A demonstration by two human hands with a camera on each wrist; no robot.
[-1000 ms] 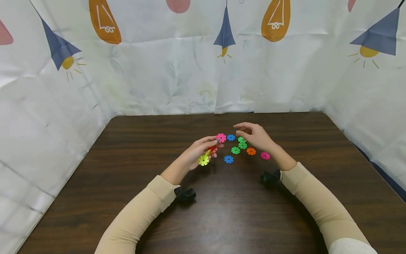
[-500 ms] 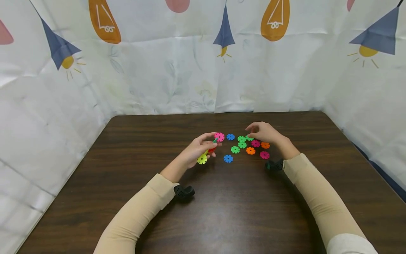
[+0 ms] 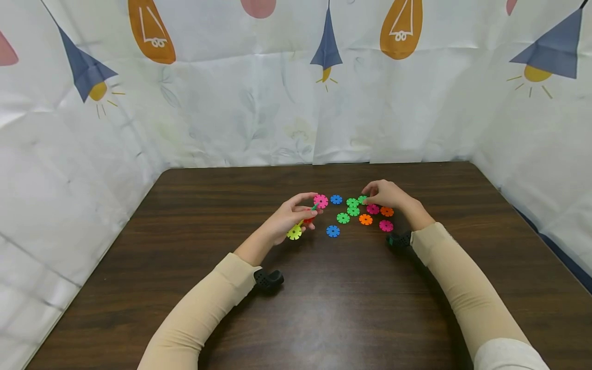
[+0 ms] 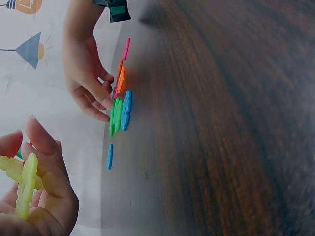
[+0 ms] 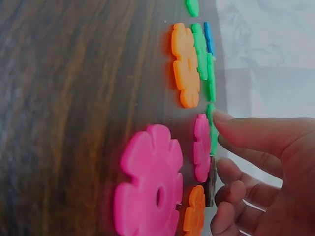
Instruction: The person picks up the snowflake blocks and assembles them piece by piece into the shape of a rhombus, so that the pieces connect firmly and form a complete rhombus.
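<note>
The green flower-shaped plastic disc (image 3: 362,199) seems light, stiff, best pinched at three o'clock — right hand (image 3: 388,196) touches it, clamping I cannot tell — while left hand's (image 3: 283,222) fingers clamp joined multicoloured plastic flowers (image 3: 294,233).

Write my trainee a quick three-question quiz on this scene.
1. How many blue, round, notched plastic discs lie on the brown wood-grain table?
2. True or false: the left hand is empty.
3. Which disc is the right hand touching: A blue, B green, C orange?

Key: 1. two; 2. false, it holds a yellow, round, notched plastic disc; 3. B, a green, round, notched plastic disc.
</note>
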